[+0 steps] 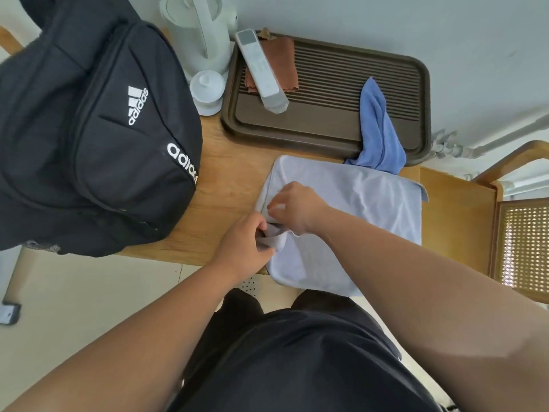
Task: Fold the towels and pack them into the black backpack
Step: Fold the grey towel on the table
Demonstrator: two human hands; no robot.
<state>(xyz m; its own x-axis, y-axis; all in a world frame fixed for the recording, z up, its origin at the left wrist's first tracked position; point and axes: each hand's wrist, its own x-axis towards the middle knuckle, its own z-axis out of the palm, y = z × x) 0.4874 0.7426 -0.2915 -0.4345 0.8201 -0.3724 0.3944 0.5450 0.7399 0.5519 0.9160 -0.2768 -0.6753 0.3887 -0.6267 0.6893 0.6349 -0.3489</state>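
At left edge of pale towel (pixel 365 200), left hand (pixel 245 237) and right hand (pixel 297 208) pinch it; match corners squarely before creasing.

We see a soft, matt cloth towel (pixel 356 203) on a smooth wooden table (pixel 225 173), a matt fabric backpack (pixel 89 129), and a dark slatted tray (pixel 326 93) (wood-like finish).

Bare strip of wooden surface (pixel 228 173) between black backpack (pixel 89 129) and pale towel (pixel 356 203), tea tray (pixel 312 123) and white kettle (pixel 202 31) blocking the rear, chair (pixel 523 245) close at right.
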